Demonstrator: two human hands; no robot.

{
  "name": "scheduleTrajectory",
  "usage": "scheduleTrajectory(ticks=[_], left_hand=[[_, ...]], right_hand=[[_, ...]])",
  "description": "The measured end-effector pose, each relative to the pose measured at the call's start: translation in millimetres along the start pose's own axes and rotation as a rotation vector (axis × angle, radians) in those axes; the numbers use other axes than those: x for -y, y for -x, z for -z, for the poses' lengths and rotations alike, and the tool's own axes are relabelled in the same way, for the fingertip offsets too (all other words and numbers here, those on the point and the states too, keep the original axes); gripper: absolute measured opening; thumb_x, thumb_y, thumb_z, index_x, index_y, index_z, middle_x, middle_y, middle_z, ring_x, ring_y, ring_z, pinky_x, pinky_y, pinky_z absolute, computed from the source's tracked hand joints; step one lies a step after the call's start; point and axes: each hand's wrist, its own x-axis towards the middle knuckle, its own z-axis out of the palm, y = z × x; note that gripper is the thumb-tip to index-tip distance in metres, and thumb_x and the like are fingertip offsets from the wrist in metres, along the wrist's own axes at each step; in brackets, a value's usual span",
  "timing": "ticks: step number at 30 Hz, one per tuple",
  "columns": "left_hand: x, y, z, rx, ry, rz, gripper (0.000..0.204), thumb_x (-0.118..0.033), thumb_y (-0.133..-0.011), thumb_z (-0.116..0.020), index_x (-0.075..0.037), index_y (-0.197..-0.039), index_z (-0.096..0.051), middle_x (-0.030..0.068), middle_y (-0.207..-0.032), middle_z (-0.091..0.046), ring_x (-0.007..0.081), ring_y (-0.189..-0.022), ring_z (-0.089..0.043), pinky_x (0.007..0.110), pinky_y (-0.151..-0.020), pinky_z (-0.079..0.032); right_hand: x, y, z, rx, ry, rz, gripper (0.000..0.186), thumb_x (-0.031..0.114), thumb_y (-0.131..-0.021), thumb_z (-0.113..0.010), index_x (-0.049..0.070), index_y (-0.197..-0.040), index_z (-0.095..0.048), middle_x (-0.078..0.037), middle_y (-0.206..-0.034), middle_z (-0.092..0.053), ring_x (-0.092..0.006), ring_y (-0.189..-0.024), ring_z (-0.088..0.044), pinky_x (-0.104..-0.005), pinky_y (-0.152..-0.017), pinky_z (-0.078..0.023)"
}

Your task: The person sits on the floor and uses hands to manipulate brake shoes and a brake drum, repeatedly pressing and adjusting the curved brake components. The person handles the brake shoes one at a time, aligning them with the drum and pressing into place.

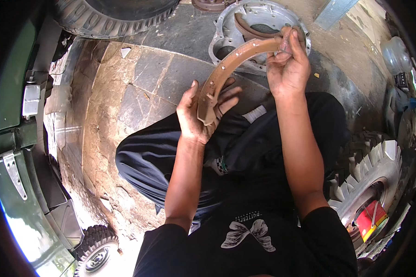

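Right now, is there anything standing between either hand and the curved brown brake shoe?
Nothing visible is in the way. The bare right hand grips the brake shoe near its upper end, and the left hand, fingers spread, supports its lower end. The metal housing lies on the floor beyond, not between.

Room over floor tiles (152, 71), left; metal housing (270, 15) blocks beyond right hand (287, 74); tyre (111, 23) bars far left
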Motion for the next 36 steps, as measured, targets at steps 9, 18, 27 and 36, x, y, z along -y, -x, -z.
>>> scheduleTrajectory(ticks=[9,18,27,36], left_hand=[[-2,-5,10,-0.057,-0.067,-0.434,0.091,-0.052,-0.09,-0.06,0.013,-0.149,-0.037,0.0303,-0.15,-0.044,0.0407,-0.143,-0.041,0.05,-0.125,-0.024],[7,-13,8,-0.047,-0.566,-1.093,0.042,-0.04,-0.093,-0.072,-0.004,-0.097,-0.052,0.0193,-0.114,-0.06,0.0331,-0.12,-0.057,0.05,-0.109,-0.041],[-11,-23,17,-0.21,-0.795,-1.307,0.034,-0.028,-0.1,-0.067,-0.004,-0.086,-0.047,0.0102,-0.079,-0.059,0.0176,-0.074,-0.058,0.032,-0.072,-0.051],[-13,-24,15,-0.567,-0.328,-0.965,0.031,-0.034,-0.105,-0.062,-0.008,-0.091,-0.051,0.0072,-0.079,-0.06,0.0188,-0.071,-0.059,0.036,-0.074,-0.054]], right_hand=[[-7,5,12,-0.349,0.116,-0.132,0.021,0.03,-0.096,-0.072,0.022,-0.115,-0.067,0.011,-0.106,-0.065,-0.009,-0.093,-0.053,-0.0311,-0.08,-0.037],[-21,22,16,-0.292,0.226,-0.248,0.019,0.027,-0.096,-0.07,0.02,-0.114,-0.067,0.008,-0.102,-0.067,-0.0116,-0.086,-0.057,-0.0343,-0.082,-0.037],[-44,34,15,-0.333,0.32,-0.37,0.016,0.026,-0.099,-0.068,0.018,-0.113,-0.066,0.004,-0.104,-0.07,-0.0171,-0.115,-0.065,-0.054,-0.105,-0.034],[-30,19,9,-0.291,0.178,-0.162,0.016,0.023,-0.104,-0.063,0.013,-0.117,-0.061,-0.003,-0.113,-0.068,-0.0215,-0.117,-0.065,-0.0458,-0.105,-0.043]])
